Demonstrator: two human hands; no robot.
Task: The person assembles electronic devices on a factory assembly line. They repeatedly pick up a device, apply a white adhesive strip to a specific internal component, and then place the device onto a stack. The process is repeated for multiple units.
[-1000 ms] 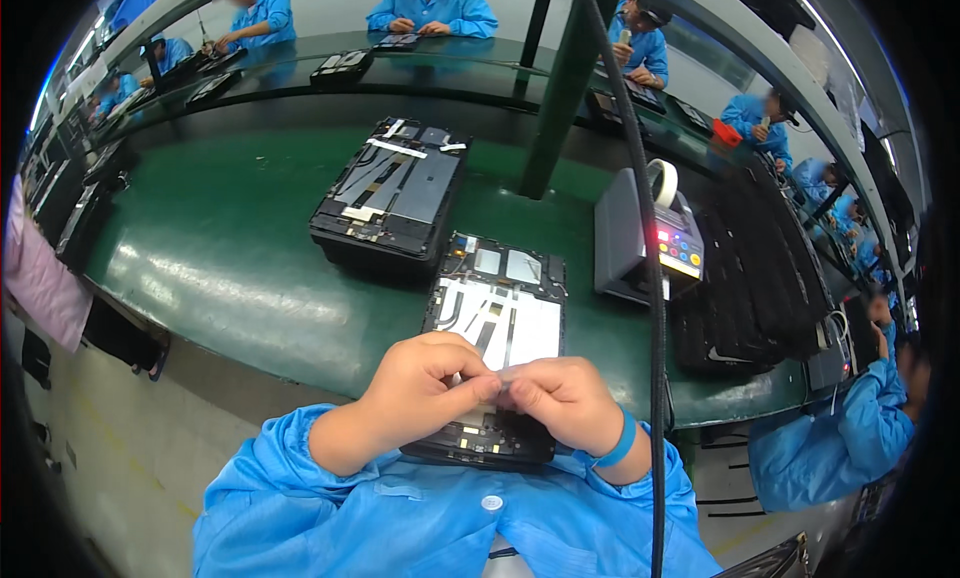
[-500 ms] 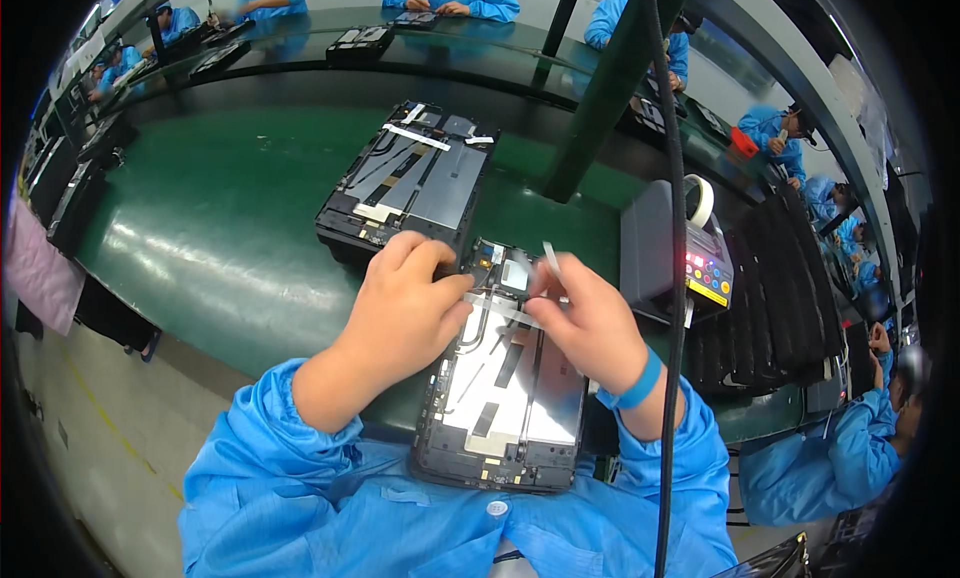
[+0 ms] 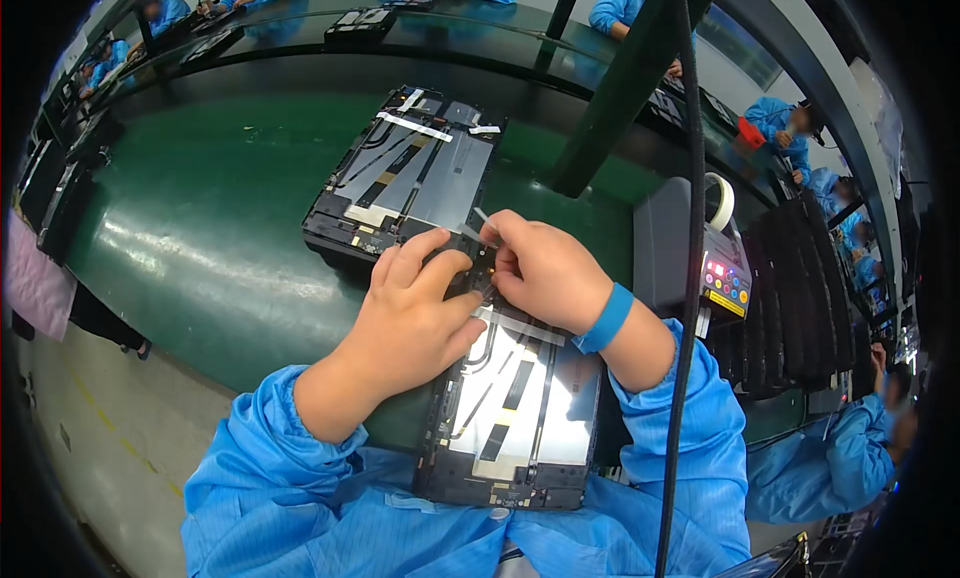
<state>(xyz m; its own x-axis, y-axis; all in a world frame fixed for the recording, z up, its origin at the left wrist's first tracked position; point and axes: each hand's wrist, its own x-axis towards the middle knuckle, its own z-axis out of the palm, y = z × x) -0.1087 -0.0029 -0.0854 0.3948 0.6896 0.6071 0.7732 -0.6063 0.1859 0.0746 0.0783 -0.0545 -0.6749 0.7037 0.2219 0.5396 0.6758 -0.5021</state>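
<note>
An opened tablet (image 3: pixel 480 378) lies in front of me, its back off, showing a shiny silver plate, dark flat cables and a black frame. A pale strip of tape runs across its upper part. My right hand (image 3: pixel 545 268), with a blue wristband, is closed in a pinch over the tablet's far end. A short whitish strip of tape (image 3: pixel 483 218) sticks out from its fingertips. My left hand (image 3: pixel 415 303) rests at the tablet's upper left edge, fingers bent and apart, with nothing seen in it. Both hands hide much of the tablet's far end.
Beyond my left hand, a stack of similar opened tablets (image 3: pixel 405 178) sits on the green table (image 3: pixel 200 218). To the right stand a grey tape dispenser (image 3: pixel 690 248) and black padded dividers (image 3: pixel 800 298). A black cable (image 3: pixel 685 278) hangs in front. Several people work around the tables.
My right hand has moved left and away from me, with the tape strip now beside my left fingertips. My left hand has opened its fingers somewhat. The view has shifted slightly.
</note>
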